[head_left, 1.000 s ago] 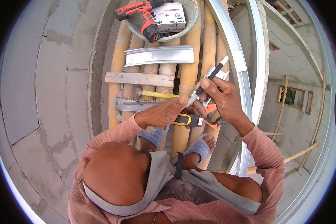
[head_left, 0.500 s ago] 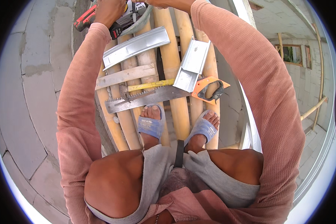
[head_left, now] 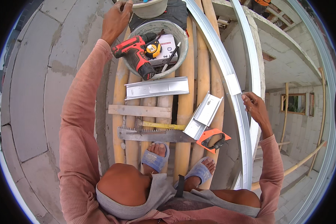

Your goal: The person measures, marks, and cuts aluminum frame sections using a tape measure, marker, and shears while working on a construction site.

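My left hand (head_left: pixel 117 20) is at the upper left, its fingers curled beside the rim of a small grey bucket (head_left: pixel 150 10); what they pinch, if anything, is not clear. My right hand (head_left: pixel 255 108) has thumb and fingertips together next to a long silver metal channel (head_left: pixel 238 108); anything between them is too small to make out. Below the small bucket, a larger grey bucket (head_left: pixel 183 41) holds a red and black cordless drill (head_left: pixel 136 54) lying over its rim, a yellow tape measure (head_left: pixel 153 49), a white box (head_left: pixel 167 46) and a marker (head_left: pixel 171 58).
Short metal channel pieces (head_left: pixel 156 87) (head_left: pixel 209 109), a wooden strip (head_left: pixel 140 111), a yellow-handled hammer (head_left: pixel 162 125) and an orange-handled handsaw (head_left: pixel 156 135) lie on bamboo poles (head_left: pixel 184 108) by my sandalled feet. A block wall (head_left: pixel 30 93) runs along the left. To the right, a room lies lower down.
The view has shifted forward, showing both buckets. My right hand has come back from the far end to the metal channel at the right. My left hand is now left of the small bucket.
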Demonstrator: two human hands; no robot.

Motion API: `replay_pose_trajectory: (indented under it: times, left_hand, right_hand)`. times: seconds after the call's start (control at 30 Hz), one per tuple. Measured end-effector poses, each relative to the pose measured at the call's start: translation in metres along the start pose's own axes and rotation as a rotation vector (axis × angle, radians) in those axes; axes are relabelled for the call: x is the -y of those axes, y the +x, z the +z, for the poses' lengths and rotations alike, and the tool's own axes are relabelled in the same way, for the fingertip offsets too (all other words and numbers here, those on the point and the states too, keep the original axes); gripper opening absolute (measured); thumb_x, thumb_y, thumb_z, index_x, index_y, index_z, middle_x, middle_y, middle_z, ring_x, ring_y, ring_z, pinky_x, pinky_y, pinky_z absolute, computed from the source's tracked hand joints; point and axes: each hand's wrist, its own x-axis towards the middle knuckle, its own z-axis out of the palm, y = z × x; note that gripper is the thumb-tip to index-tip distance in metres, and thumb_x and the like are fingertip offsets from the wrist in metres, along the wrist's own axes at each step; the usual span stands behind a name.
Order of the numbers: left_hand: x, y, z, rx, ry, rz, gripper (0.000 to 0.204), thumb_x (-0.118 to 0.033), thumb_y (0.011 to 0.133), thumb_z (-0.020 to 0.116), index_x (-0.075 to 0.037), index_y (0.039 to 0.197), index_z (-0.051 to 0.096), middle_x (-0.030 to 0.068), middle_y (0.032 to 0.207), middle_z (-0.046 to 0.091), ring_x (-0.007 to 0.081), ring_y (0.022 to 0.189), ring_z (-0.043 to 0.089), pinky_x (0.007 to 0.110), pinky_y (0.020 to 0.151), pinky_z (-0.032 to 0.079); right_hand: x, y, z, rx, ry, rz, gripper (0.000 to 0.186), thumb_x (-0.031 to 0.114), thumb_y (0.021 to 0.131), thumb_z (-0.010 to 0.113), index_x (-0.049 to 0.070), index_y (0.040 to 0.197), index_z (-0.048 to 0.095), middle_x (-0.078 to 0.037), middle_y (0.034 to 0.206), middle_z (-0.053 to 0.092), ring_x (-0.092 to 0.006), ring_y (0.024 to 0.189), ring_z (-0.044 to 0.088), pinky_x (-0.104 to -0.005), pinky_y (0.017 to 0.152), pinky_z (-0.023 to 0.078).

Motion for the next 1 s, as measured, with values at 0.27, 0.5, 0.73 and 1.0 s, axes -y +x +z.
replay_pose_trajectory:
  times: [0.27,0.5,0.73,1.0]
  left_hand:
    - [0.093,0.156,0.038,-0.069,0.816,0.192,0.03,-0.017,0.094,0.055,-0.005,0.118,0.069,0.0205,0.123,0.066,0.0425,0.115,0.064,0.055,0.091,0.051]
    - [0.106,0.194,0.049,0.178,1.061,0.251,0.026,-0.026,0.089,0.063,-0.013,0.108,0.075,0.0176,0.118,0.069,0.0398,0.112,0.066,0.051,0.095,0.052]
    - [0.142,0.26,-0.007,0.284,1.001,0.466,0.026,-0.034,0.085,0.069,-0.012,0.092,0.079,0.017,0.105,0.073,0.0383,0.098,0.071,0.051,0.083,0.056]
    - [0.059,0.257,-0.056,0.329,1.053,0.816,0.028,-0.027,0.082,0.069,-0.007,0.1,0.08,0.0228,0.087,0.074,0.0384,0.086,0.074,0.047,0.078,0.058]
  right_hand:
    - [-0.022,-0.035,0.0,0.071,0.079,0.115,0.036,0.033,0.102,0.064,-0.001,0.113,0.07,-0.007,0.087,0.065,-0.012,0.071,0.058,-0.0289,0.064,0.05]
    - [-0.042,-0.075,-0.023,0.07,0.044,0.218,0.032,0.028,0.102,0.065,-0.001,0.113,0.07,-0.007,0.089,0.067,-0.0117,0.072,0.059,-0.0286,0.065,0.052]
    - [-0.043,-0.072,-0.017,0.087,0.082,0.202,0.034,0.031,0.102,0.065,-0.001,0.113,0.069,-0.001,0.083,0.061,-0.0085,0.07,0.053,-0.0255,0.065,0.048]
    - [-0.031,-0.06,-0.015,0.114,0.035,0.165,0.033,0.029,0.102,0.064,-0.001,0.112,0.07,-0.007,0.086,0.067,-0.0131,0.071,0.061,-0.0293,0.067,0.052]
